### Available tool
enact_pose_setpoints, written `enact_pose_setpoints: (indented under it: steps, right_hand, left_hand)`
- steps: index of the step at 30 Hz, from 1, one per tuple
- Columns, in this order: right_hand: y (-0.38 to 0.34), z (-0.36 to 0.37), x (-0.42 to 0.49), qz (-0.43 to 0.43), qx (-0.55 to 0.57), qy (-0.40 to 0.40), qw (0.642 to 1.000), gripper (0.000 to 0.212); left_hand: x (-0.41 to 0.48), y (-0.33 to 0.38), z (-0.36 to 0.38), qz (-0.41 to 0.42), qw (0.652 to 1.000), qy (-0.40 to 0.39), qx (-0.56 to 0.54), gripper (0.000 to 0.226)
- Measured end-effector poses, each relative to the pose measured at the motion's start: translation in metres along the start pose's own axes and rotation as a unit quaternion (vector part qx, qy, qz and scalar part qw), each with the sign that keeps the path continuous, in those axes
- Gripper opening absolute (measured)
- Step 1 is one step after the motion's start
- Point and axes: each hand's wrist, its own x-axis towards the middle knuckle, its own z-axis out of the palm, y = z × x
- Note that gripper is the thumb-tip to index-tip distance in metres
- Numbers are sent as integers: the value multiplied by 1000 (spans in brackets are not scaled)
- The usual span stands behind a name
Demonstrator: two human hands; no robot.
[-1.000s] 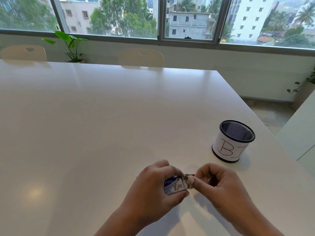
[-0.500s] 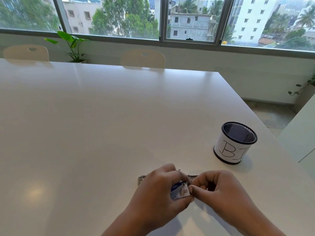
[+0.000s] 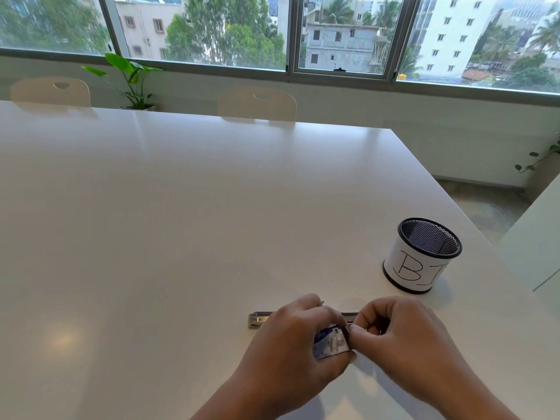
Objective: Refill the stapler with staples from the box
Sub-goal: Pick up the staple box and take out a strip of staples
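Centrally, low in frame, left hand [image 3: 291, 350] curled around box [image 3: 330, 344]; right hand [image 3: 403, 344] pinched its end, stapler [image 3: 259, 319] just behind.

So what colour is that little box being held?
The box is blue and white, shown best in the head view.

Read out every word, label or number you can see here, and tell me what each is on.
"BI": handwritten in black on the white paper label round the mesh cup; further letters may curve out of sight.
Blue-and-white print on the staple box in the left hand: too blurred and covered to read.
On the stapler: nothing readable.
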Motion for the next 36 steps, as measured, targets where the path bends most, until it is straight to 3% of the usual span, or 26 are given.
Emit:
enact_pose_setpoints:
  steps: [6,11,13,17,23,28,32,36]
  right_hand:
    - [-1,-8,1,-2,3,19,1000,27]
    - [0,-11,2,10,87,-7,996,5]
    - [1,-11,2,20,150,-17,988,8]
    - [8,-9,7,53,314,-20,948,26]
    - [18,-3,14,156,456,-88,872,41]
    - [23,3,16,169,473,-92,860,40]
    - [24,5,15,129,463,-159,862,15]
    - [23,6,11,110,448,-220,859,29]
  left_hand:
    - [0,-3,0,-3,1000,7,25,42]
    - [-1,-4,1,-10,999,9,34,48]
    - [0,-4,1,-10,999,7,38,48]
    - [-1,-3,0,-7,999,12,47,45]
    - [-1,-4,0,-10,999,11,41,45]
    - [-1,-4,-1,-7,999,10,41,45]
    - [0,-3,-3,-5,999,17,32,39]
    - [1,-1,-5,-2,1000,17,19,38]
